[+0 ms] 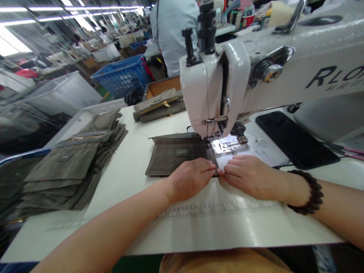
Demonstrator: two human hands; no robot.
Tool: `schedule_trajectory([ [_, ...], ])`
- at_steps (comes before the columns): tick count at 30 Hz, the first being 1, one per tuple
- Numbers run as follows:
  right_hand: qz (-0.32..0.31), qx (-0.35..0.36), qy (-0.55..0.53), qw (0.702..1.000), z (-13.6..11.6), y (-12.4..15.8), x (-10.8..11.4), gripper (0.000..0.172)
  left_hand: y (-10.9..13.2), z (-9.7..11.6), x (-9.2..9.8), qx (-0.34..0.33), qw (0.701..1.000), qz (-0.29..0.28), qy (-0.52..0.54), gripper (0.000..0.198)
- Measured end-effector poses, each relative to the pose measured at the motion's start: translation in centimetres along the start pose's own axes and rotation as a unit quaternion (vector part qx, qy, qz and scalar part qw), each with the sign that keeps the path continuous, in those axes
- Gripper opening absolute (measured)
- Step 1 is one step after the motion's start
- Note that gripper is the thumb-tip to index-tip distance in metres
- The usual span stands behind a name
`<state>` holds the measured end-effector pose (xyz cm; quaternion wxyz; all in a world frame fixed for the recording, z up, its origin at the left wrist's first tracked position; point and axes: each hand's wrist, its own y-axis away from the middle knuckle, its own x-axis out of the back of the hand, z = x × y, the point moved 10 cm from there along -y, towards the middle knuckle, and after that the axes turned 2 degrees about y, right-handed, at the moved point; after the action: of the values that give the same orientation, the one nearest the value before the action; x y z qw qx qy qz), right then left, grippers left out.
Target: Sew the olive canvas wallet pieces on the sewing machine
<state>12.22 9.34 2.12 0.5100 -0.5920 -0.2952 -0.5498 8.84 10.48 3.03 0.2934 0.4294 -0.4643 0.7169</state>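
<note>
An olive-brown fabric piece [167, 157] with a small label lies flat on the white sewing table, its right edge under the needle area of the sewing machine [196, 91]. My left hand [193, 178] rests on its lower right part, fingers pressed together at the edge. Close beside it, my right hand [250, 176] has its fingers bunched, with the fingertips at the same edge, just in front of the metal needle plate [230, 145]. Both hands pinch or press the fabric's right edge near its lower corner.
A stack of similar fabric pieces [65, 163] lies at the left. Behind the work sit a zippered fabric bundle [159, 106] and a blue basket [122, 76]. A black phone [295, 140] lies right of the needle. A person in light blue [173, 34] is beyond the machine.
</note>
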Motion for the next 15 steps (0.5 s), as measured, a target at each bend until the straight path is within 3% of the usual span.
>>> schedule_trajectory([
  [10, -0.064, -0.032, 0.020, 0.997, 0.2, 1.0, -1.7, 0.016, 0.5, 0.1, -0.6, -0.016, 0.999, -0.030, -0.016, 0.019],
  [15, -0.071, -0.038, 0.032, 0.996, 0.2, 1.2, -2.2, 0.016, 0.3, 0.1, -0.3, -0.027, 1.000, -0.012, -0.004, 0.020],
])
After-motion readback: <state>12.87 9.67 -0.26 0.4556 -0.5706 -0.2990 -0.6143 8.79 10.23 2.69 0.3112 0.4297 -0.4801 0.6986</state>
